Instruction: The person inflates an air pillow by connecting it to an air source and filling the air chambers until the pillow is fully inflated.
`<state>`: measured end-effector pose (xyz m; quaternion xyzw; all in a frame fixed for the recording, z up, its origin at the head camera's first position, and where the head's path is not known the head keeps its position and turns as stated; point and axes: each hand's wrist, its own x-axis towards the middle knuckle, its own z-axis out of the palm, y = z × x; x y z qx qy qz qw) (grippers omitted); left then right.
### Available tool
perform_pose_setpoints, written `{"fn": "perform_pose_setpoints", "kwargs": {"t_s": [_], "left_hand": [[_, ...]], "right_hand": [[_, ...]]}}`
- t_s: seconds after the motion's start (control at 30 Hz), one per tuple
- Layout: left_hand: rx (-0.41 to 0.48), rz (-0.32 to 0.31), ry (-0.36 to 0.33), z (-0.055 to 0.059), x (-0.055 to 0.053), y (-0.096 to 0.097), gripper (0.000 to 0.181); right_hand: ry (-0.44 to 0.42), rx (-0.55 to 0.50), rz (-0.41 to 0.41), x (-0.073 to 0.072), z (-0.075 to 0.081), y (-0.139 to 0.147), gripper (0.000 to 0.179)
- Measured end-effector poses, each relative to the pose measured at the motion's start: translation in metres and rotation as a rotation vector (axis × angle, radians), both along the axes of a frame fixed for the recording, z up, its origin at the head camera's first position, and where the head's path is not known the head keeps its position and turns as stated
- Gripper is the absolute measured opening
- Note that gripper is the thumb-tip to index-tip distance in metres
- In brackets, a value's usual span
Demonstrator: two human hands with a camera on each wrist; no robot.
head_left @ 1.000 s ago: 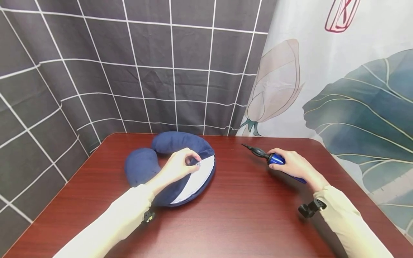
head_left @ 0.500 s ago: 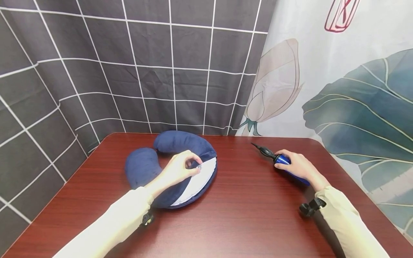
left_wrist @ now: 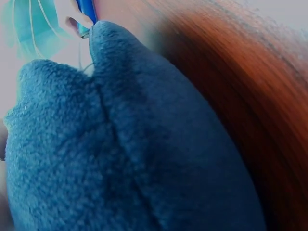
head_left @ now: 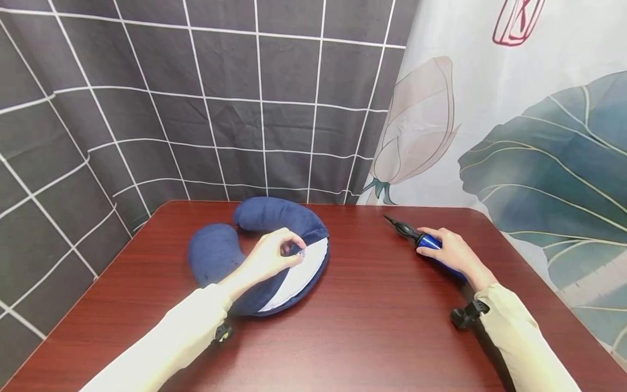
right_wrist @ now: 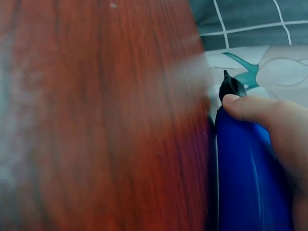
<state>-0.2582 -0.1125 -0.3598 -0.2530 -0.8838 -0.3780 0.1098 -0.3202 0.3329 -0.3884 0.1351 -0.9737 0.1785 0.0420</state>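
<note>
A navy U-shaped neck pillow lies on the left half of the table, its cover parted along the outer curve so the white inner shows. My left hand reaches over it and pinches a small clear piece, seemingly a valve, between thumb and forefinger. In the left wrist view, the plush cover fills most of the picture. On the right, my right hand grips a blue hand pump with a black tapered nozzle pointing away and leftward. The thumb lies near the pump's front end in the right wrist view.
The reddish-brown wooden table carries both things. Behind it hangs a dark grey curtain with white grid lines, and at the right a white curtain with flower and leaf prints.
My right hand has drawn the pump to the right and lowered it slightly, farther from the pillow; it is nearly still lately. The left hand keeps its pinch, with the pillow barely shifted.
</note>
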Motion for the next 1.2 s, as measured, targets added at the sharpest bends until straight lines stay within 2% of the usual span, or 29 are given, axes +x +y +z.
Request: {"fn": "perform_pose_setpoints", "kwargs": {"t_s": [0.57,0.8,0.9,0.97,1.07,1.2], "left_hand": [[0.004,0.022,0.005,-0.001,0.002,0.000,0.020],[0.029,0.014,0.005,-0.004,0.005,0.001,0.021],[0.036,0.013,0.012,-0.005,0.004,0.000,0.022],[0.040,0.016,0.016,-0.006,0.004,-0.001,0.022],[0.041,0.018,0.011,-0.006,0.004,-0.002,0.023],[0.043,0.016,0.003,-0.004,0.004,-0.002,0.023]], "right_hand": [[-0.014,-0.001,-0.012,-0.004,0.001,0.003,0.066],[-0.028,0.066,-0.010,0.000,0.009,0.002,0.079],[0.002,0.082,-0.018,0.002,0.015,-0.004,0.083],[0.042,0.063,-0.012,0.002,0.020,-0.014,0.079],[0.109,0.000,0.021,0.003,0.027,-0.036,0.061],[0.215,-0.090,0.134,0.003,0.036,-0.075,0.037]]}}
